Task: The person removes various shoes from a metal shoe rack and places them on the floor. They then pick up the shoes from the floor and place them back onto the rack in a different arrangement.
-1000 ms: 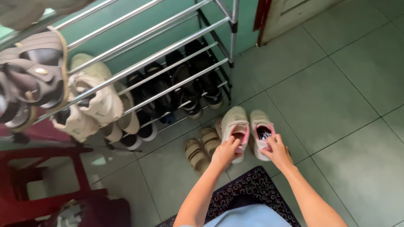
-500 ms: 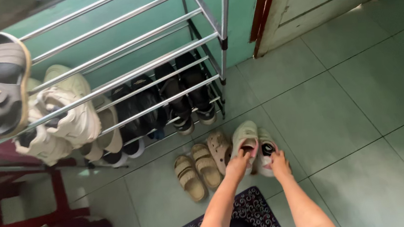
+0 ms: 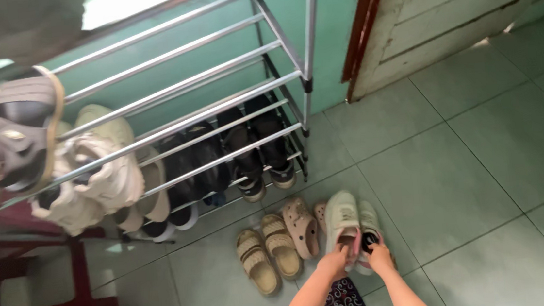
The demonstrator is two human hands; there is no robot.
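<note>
At the near edge, a dark patterned mat (image 3: 341, 301) is lying on the floor between the person's two forearms. Just past it the left hand (image 3: 334, 262) is gripping the heel opening of the left sneaker (image 3: 342, 222), fingers curled over its pink-lined collar, and the right hand (image 3: 379, 257) is pinching the heel of the right sneaker (image 3: 368, 226) in the same way. Both cream sneakers are standing side by side on the floor, touching each other, toes pointing far.

Just left of them a pair of pale pink clogs (image 3: 302, 226) is sitting, with one clog mostly hidden behind the left sneaker. Further left, a pair of tan strapped sandals (image 3: 268, 255) is lying side by side, angled slightly to the left.

The floor (image 3: 471, 181) is spreading out to the right in large pale green tiles with dark grout lines, catching a soft sheen. At the near left, a red stool or frame (image 3: 28, 286) is standing beside the rack.

Farther away, a metal shoe rack (image 3: 228, 98) of silver bars is rising against a green wall (image 3: 210, 40). Dark shoes (image 3: 246, 155) are sitting on its lowest tier, cream chunky sneakers (image 3: 100, 171) are hanging on a middle tier at the left, and grey strapped sandals (image 3: 12, 139) are resting higher up.

At the far right, a worn whitish door (image 3: 462, 5) with a dark red frame (image 3: 366, 26) is standing where the wall is meeting the floor.
</note>
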